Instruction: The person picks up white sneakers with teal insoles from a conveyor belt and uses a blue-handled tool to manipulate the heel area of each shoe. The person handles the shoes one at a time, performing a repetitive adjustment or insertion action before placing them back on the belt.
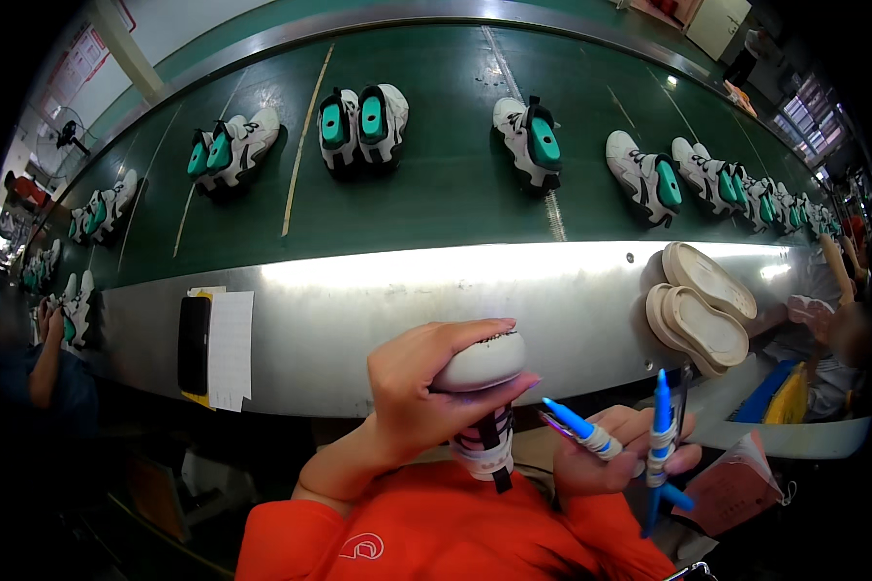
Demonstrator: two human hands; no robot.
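Note:
My left hand (pixel 407 382) is closed around the toe of a white shoe (pixel 486 362), thumb on one side and fingers on the other. The shoe's dark laced part and a black pull tab hang below, close to my orange shirt. Between the fingers of my right hand (pixel 591 472) are two bright blue pens, a tilted pen (pixel 574 418) and a more upright pen (pixel 663 414), both wrapped with pale bands. Their blue tips point up. A thin dark tool (pixel 685 389) also shows beside the right fingers. The pens are apart from the shoe.
A green conveyor belt (pixel 436 203) carries several white shoes with teal inserts. On the metal ledge (pixel 310 329) lie a black phone (pixel 194 344), white paper (pixel 231 349) and pale soles (pixel 702 329). A pink booklet (pixel 736 489) is at lower right. Other people sit at both sides.

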